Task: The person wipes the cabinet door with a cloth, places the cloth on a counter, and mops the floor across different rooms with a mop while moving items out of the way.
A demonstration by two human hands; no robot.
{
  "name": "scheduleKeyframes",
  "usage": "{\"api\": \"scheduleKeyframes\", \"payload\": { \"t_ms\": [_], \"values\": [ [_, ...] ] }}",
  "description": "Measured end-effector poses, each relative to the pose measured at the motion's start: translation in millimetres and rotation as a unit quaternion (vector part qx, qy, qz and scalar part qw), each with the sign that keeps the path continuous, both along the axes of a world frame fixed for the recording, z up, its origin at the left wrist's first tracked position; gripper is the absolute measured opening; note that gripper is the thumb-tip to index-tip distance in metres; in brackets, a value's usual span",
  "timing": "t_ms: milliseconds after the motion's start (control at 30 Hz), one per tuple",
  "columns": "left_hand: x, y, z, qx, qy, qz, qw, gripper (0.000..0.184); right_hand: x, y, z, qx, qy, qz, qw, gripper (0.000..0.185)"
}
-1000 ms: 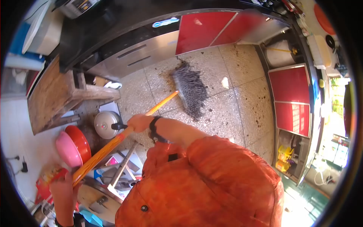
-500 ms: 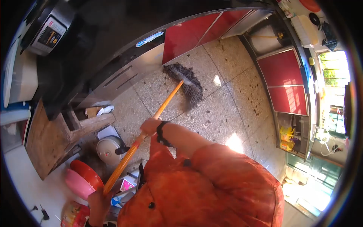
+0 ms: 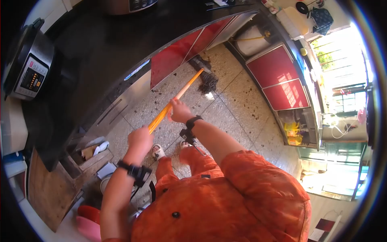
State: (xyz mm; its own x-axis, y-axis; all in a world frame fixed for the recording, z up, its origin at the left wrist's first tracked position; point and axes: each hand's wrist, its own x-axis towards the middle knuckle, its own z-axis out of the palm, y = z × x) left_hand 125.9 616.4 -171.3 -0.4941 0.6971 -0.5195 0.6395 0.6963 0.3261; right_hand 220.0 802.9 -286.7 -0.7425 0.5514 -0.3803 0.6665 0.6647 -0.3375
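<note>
A mop with a yellow-orange wooden handle [image 3: 160, 117] slants away from me across the floor. Its dark, stringy mop head [image 3: 207, 76] rests on the speckled tiles beside the red cabinet doors. My left hand [image 3: 140, 140] is wrapped around the upper end of the handle. Farther down the shaft, my right hand [image 3: 180, 111] grips it too. Black straps with small devices circle both wrists. Below my hands, my feet in light sandals [image 3: 158, 151] stand on the floor.
A black counter [image 3: 80, 101] with a rice cooker [image 3: 34, 68] runs along the left. Red cabinets [image 3: 278, 76] line the right. A wooden drawer unit [image 3: 52, 185] and red and pink basins [image 3: 88, 228] stand at lower left. Dark bits dot the tiled floor [image 3: 242, 109].
The mop head has moved farther off, along the red cabinet doors. My left hand has come forward from the lower left, closer to my right hand. The view has shifted.
</note>
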Motion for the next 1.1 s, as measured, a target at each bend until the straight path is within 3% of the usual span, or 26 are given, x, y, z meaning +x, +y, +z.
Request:
{"api": "scheduleKeyframes", "payload": {
  "t_ms": [167,267,300,333,367,433,533,600,633,700,833,1000,1100],
  "values": [
    [5.0,37.8,-47.9,0.012,-0.046,0.003,0.999,0.028,6.8,30.0,20.7,0.013,-0.086,0.035,0.996,0.061],
    [16.9,0.6,-33.3,-0.015,-0.072,-0.020,0.997,0.031,21.5,33.4,-13.2,0.131,-0.012,0.217,0.967,0.053],
    [19.0,-17.4,-14.6,-0.049,-0.095,0.009,0.994,0.030,25.3,30.2,-23.9,0.108,0.091,0.233,0.962,0.034],
    [21.2,-44.2,-16.1,-0.067,-0.070,-0.007,0.995,0.031,19.8,28.9,-30.4,-0.034,0.110,0.274,0.955,0.022],
    [24.0,-63.3,1.7,-0.078,-0.103,0.022,0.991,0.030,19.3,12.1,-44.8,-0.038,0.260,0.281,0.923,0.020],
    [36.8,-90.9,37.2,-0.101,-0.108,0.008,0.989,0.028,10.0,-27.8,-54.7,-0.162,0.081,0.349,0.919,0.016],
    [59.3,-110.9,47.4,-0.199,-0.053,0.008,0.978,0.027,16.3,-29.6,-26.7,-0.185,0.074,0.482,0.853,0.012],
    [55.0,-90.9,48.5,-0.262,-0.088,0.044,0.960,0.059,17.4,4.0,-34.6,-0.184,0.105,0.454,0.866,0.012],
    [53.5,-62.4,49.8,-0.267,-0.086,0.039,0.959,0.059,19.0,19.3,-37.8,-0.182,0.129,0.432,0.874,0.012],
    [49.0,18.6,44.7,-0.203,0.016,0.004,0.979,0.027,17.0,74.9,-45.0,-0.120,0.155,0.385,0.902,0.011],
    [37.3,159.4,3.5,-0.055,0.021,-0.016,0.998,0.027,11.0,225.3,-63.5,-0.031,0.053,0.316,0.947,0.009],
    [12.4,318.8,7.2,-0.036,0.134,-0.080,0.987,0.026,-7.3,365.9,-51.6,0.073,0.094,0.203,0.972,0.011],
    [-11.5,376.2,12.2,-0.052,0.221,-0.140,0.964,0.024,-22.4,417.0,-37.2,0.056,0.087,0.177,0.979,0.012]
  ]
}}
